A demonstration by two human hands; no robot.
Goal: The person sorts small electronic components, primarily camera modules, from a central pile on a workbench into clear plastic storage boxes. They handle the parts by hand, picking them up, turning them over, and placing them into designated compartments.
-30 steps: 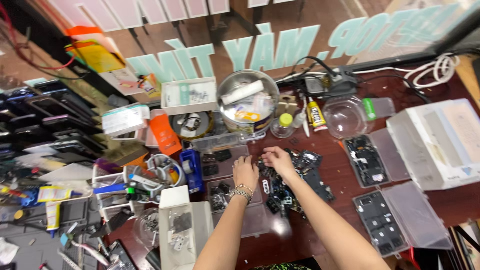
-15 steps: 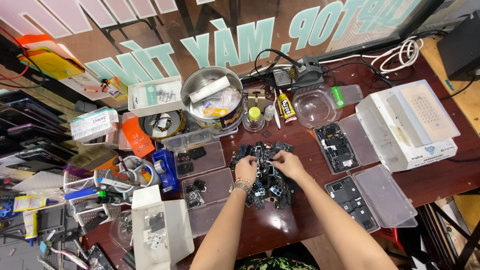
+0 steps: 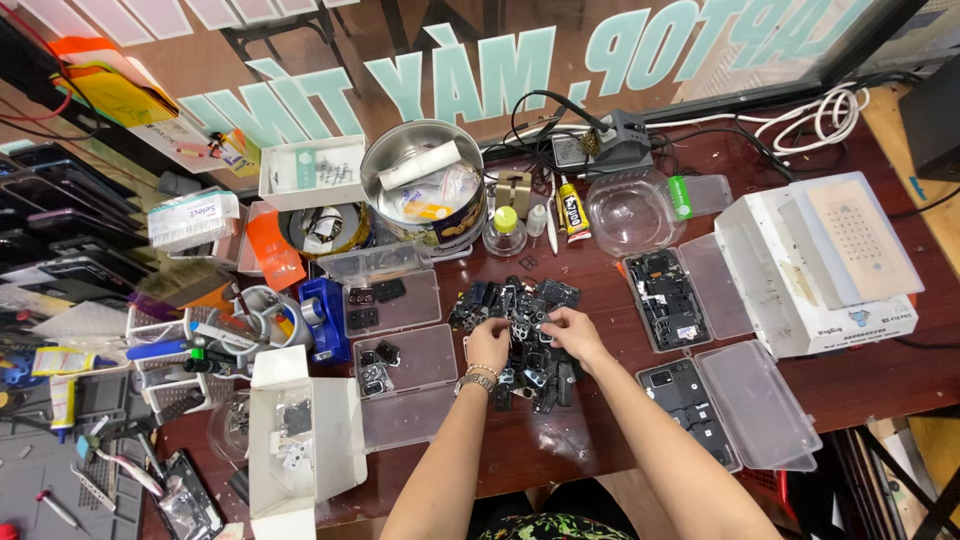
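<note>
A heap of small black phone camera parts [image 3: 520, 335] lies on the dark red table [image 3: 880, 385]. My left hand [image 3: 488, 345], with a bracelet at the wrist, rests on the heap's left side, fingers pinched on a small piece. My right hand [image 3: 570, 332] lies on the heap's right side, fingertips among the parts. Whether it grips one is unclear. Left of the heap sit two clear shallow trays, the upper tray [image 3: 392, 298] and the lower tray [image 3: 405, 362], each holding a few camera parts.
Two open clear cases [image 3: 668, 300] [image 3: 700, 405] of black parts lie to the right, beside a white machine [image 3: 825, 265]. A metal pot [image 3: 425, 190], glue tube [image 3: 570, 212], clear bowl [image 3: 628, 212] and soldering station [image 3: 610, 150] stand behind. An open white box [image 3: 300, 440] and tools crowd the left.
The view has shifted, so the heap sits more central. Both hands stay on the heap and have drawn closer together over its middle.
</note>
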